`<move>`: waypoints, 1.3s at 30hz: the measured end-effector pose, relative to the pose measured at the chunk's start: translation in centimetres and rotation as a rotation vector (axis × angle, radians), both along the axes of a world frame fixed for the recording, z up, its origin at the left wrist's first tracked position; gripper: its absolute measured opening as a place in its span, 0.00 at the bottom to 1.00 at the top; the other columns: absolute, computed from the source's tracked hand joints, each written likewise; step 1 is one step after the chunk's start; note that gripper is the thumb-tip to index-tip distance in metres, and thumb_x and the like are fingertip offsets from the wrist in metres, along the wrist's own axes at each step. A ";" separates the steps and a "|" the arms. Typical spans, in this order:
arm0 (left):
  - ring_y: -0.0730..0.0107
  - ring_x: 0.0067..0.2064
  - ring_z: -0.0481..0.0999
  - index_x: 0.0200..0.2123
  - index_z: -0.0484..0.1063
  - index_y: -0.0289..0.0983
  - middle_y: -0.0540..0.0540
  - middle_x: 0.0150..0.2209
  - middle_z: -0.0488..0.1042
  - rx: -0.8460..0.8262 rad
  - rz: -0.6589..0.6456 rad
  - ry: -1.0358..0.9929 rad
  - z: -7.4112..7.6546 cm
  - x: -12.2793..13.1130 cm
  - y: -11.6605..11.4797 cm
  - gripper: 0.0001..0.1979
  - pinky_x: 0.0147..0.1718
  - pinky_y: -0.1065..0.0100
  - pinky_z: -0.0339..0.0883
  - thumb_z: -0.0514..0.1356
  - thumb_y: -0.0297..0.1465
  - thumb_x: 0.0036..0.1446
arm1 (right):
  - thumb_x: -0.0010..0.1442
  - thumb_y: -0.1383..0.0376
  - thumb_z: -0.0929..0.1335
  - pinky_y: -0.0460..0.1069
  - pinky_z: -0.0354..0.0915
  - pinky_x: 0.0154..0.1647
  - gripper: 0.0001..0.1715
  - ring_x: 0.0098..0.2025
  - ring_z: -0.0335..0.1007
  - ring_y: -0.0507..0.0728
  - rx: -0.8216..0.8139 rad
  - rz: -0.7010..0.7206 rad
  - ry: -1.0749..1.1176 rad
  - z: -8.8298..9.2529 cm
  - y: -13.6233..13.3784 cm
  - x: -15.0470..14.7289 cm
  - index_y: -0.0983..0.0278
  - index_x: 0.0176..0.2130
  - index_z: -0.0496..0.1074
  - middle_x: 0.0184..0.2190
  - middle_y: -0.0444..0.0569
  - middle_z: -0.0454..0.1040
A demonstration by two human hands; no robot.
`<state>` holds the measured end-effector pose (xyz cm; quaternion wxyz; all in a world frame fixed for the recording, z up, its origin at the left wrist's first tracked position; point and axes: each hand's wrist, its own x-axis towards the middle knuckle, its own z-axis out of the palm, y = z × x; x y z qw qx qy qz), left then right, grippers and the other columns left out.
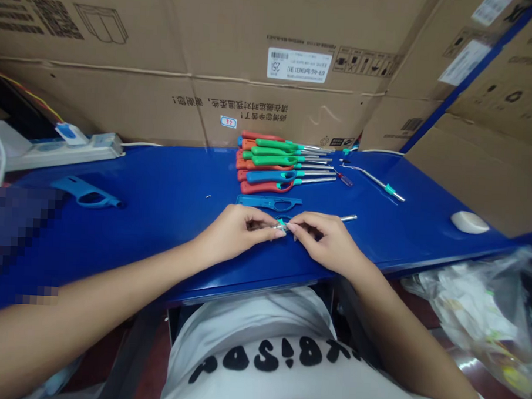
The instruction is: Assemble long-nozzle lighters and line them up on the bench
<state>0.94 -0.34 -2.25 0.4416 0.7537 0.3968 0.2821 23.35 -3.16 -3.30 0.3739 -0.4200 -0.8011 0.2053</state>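
Observation:
Close to the table's front edge, my left hand (242,231) and my right hand (326,237) meet with fingertips pinched on a small lighter part (282,225), teal with a clear or shiny piece; fingers hide much of it. A metal lighter tube (348,218) sticks out beyond my right hand; whether it joins the held part cannot be seen. Just past my fingers lies a blue lighter shell half (268,202). Behind that, long-nosed lighters (272,160) in red, green and blue are stacked with their metal tubes to the right.
A blue lighter shell (87,193) lies at left, near a power strip (52,149). A screwdriver (345,179) and a loose lighter tube with a teal collar (381,184) are right of the stack. A white object (469,222) sits far right; cardboard (237,51) walls the back.

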 end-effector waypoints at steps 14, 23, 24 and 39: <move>0.63 0.37 0.80 0.41 0.85 0.37 0.46 0.37 0.84 -0.056 -0.035 -0.038 -0.4 -0.1 0.2 0.17 0.36 0.69 0.71 0.68 0.43 0.57 | 0.68 0.67 0.66 0.47 0.69 0.35 0.10 0.34 0.76 0.53 0.006 0.088 0.012 0.2 -0.3 0.2 0.60 0.43 0.79 0.37 0.47 0.81; 0.62 0.38 0.81 0.42 0.85 0.38 0.46 0.38 0.85 -0.073 -0.040 -0.048 -0.2 -0.2 0.4 0.19 0.36 0.69 0.72 0.68 0.45 0.55 | 0.68 0.69 0.66 0.46 0.70 0.35 0.11 0.31 0.75 0.51 0.032 0.102 0.030 0.2 -0.2 0.3 0.62 0.45 0.78 0.36 0.47 0.81; 0.62 0.38 0.81 0.42 0.85 0.38 0.46 0.38 0.85 -0.076 -0.040 -0.050 -0.2 -0.2 0.4 0.19 0.36 0.69 0.72 0.69 0.46 0.55 | 0.68 0.69 0.66 0.46 0.70 0.35 0.11 0.31 0.75 0.51 0.034 0.103 0.034 0.2 -0.2 0.4 0.63 0.45 0.78 0.35 0.47 0.81; 0.62 0.40 0.81 0.44 0.85 0.40 0.47 0.40 0.85 -0.069 -0.060 -0.038 -0.2 -0.3 0.4 0.18 0.37 0.69 0.71 0.69 0.45 0.55 | 0.68 0.70 0.66 0.46 0.70 0.37 0.12 0.33 0.75 0.52 0.068 0.120 0.006 0.3 -0.1 0.3 0.63 0.44 0.79 0.36 0.48 0.82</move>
